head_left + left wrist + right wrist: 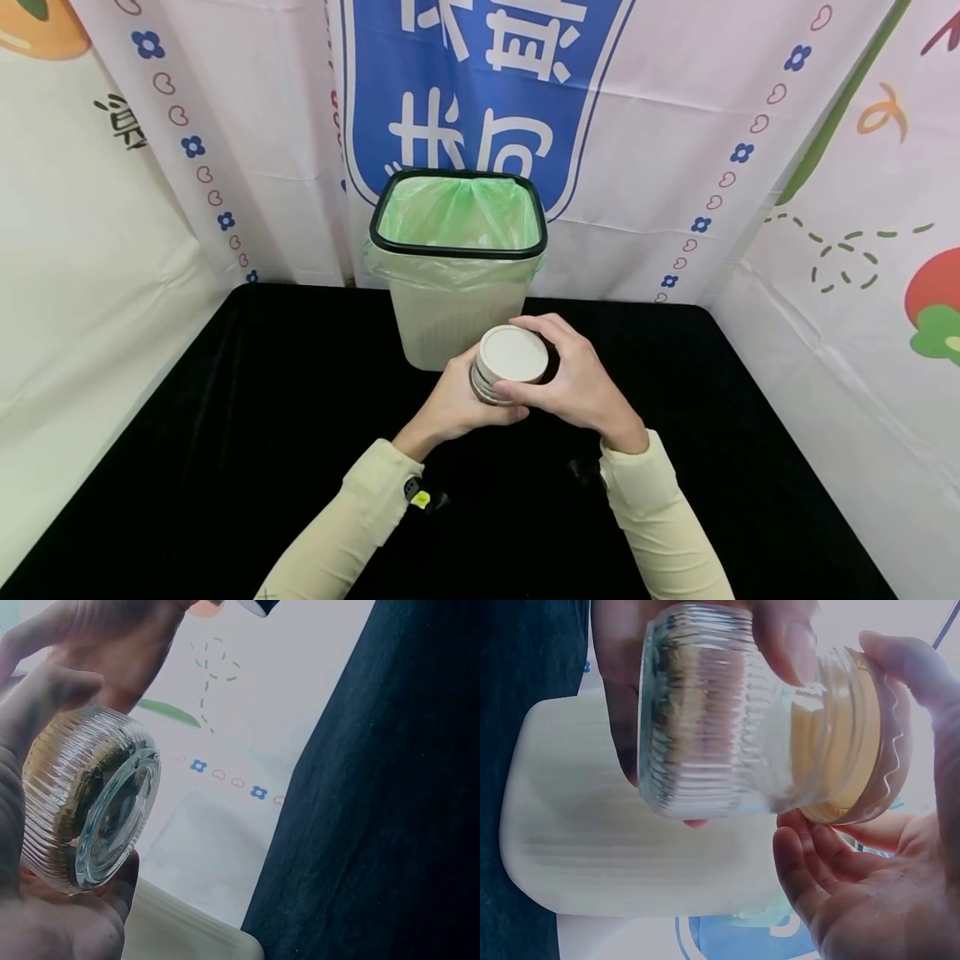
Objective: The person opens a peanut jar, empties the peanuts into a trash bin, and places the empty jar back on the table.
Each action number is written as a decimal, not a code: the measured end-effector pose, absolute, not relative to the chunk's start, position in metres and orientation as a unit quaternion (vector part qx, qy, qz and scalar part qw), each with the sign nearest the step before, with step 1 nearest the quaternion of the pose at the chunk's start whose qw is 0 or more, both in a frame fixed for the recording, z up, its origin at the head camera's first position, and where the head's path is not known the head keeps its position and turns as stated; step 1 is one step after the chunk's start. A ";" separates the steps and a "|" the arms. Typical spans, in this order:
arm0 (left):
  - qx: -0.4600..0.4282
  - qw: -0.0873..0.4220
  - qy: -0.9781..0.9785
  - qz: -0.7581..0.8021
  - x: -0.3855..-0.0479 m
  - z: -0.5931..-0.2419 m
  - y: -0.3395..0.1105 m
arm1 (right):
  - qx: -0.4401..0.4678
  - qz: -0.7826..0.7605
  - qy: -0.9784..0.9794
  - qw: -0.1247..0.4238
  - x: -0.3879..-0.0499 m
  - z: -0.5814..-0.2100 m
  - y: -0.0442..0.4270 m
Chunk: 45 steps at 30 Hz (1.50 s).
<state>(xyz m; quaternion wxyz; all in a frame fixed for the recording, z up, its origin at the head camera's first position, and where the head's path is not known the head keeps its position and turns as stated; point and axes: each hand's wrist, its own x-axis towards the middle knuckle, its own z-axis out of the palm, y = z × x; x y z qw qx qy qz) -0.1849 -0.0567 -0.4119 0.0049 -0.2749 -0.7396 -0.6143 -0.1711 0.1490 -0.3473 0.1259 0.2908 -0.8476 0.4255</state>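
So the left hand (459, 402) has its fingers curled tight round a clear, ribbed glass jar (705, 727), while the right hand (579, 377) pinches its round off-white lid (513, 354) between thumb and fingers. Can't tell how tight that lid sits. The jar's held up in the air, bottom showing, so my worry is torque: smooth glass plus a hard twist could make it slip. If the lid pops loose suddenly, the brownish contents might spill on the black cloth-covered table (300, 417) below, or the jar could knock the beige plastic bin (442, 321) just beyond
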 end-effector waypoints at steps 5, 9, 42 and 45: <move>-0.264 0.002 -0.748 -0.609 -0.185 -0.412 -0.058 | 0.289 0.427 -0.846 0.136 -0.173 -0.346 0.153; -0.257 -0.001 -0.753 -0.606 -0.184 -0.411 -0.059 | 0.286 0.429 -0.845 0.143 -0.174 -0.344 0.157; -0.258 0.057 -0.753 -0.603 -0.193 -0.395 -0.081 | 0.215 0.425 -0.867 0.145 -0.189 -0.346 0.186; -0.258 0.062 -0.752 -0.604 -0.193 -0.395 -0.082 | 0.209 0.423 -0.871 0.139 -0.193 -0.348 0.187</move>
